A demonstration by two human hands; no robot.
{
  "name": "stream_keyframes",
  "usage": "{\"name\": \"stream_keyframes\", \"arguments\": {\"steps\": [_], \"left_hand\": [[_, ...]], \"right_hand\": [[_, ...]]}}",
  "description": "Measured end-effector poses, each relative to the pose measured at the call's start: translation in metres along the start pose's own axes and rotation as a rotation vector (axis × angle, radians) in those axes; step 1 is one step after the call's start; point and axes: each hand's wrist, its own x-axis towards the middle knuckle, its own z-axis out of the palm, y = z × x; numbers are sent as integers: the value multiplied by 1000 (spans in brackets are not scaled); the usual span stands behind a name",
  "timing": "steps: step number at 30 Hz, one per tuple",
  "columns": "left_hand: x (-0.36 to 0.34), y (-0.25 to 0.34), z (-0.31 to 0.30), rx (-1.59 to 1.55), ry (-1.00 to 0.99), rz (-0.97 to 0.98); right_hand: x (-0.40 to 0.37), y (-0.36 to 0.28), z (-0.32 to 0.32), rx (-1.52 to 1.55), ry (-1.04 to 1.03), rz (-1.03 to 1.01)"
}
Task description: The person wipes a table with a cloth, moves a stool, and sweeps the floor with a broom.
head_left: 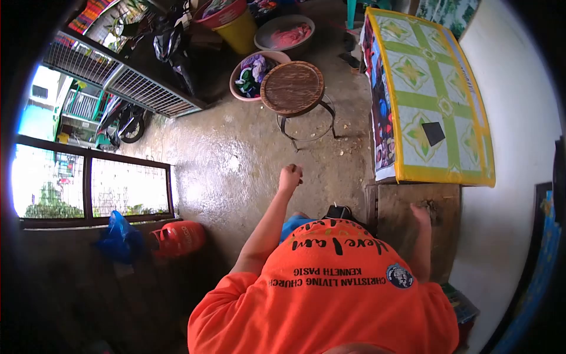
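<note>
My left hand (290,176) is held out over the wet concrete floor, its fingers curled closed with nothing visible in them. In front of it stands a round wooden-topped stool (292,88) on thin metal legs. My right hand (421,213) is beside a brown wooden surface (386,206), below the near edge of a table with a yellow-edged, green-patterned cover (424,88). Blur hides how its fingers are set. A dark flat square (433,134) lies on that cover.
Basins of clothes (285,32) (259,74) and a yellow bucket (237,34) stand beyond the stool. A metal gate (124,76) and motorcycle (131,124) are at left. Nearer are a red gas cylinder (180,238) and blue plastic bag (121,239). A white wall (513,106) borders the right.
</note>
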Motion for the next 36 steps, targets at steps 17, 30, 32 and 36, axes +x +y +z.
{"name": "stream_keyframes", "arguments": {"steps": [17,30,32,36], "left_hand": [[63,-10,-174,-411,84,-62],[153,-33,-388,-491,211,-33],[178,-31,-397,-568,266,-57],[237,-37,-412,-544,236,-91]], "right_hand": [[-114,-411,181,-2,70,-415],[-150,-568,316,86,287,-602],[-133,-577,325,107,268,-590],[-127,-631,333,91,257,-575]]}}
